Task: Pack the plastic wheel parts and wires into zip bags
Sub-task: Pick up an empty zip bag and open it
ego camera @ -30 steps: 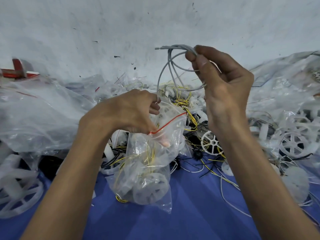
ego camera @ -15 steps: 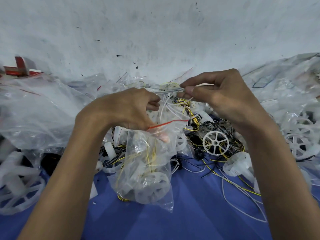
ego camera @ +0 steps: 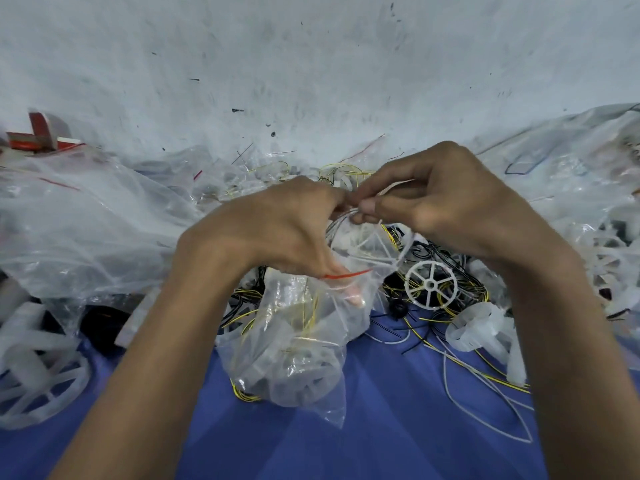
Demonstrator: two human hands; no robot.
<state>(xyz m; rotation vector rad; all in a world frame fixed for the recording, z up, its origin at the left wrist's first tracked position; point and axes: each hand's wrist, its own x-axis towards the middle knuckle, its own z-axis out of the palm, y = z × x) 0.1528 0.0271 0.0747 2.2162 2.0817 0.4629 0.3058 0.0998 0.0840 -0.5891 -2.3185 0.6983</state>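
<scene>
One zip bag [ego camera: 277, 362] in the left hand [ego camera: 277, 230] holds wheels [ego camera: 304, 382] and wires [ego camera: 309, 315].

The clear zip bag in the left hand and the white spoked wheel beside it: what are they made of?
Clear zip bag with red seal line: thin glossy plastic film, wrinkled and see-through. White spoked wheel: likely rigid moulded plastic, matt, with thin even spokes.

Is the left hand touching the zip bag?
Touching. The head view shows the left hand pinching the zip bag at its red-striped mouth, fingertips visible through the plastic; the right hand pinches grey wires above it.
</scene>
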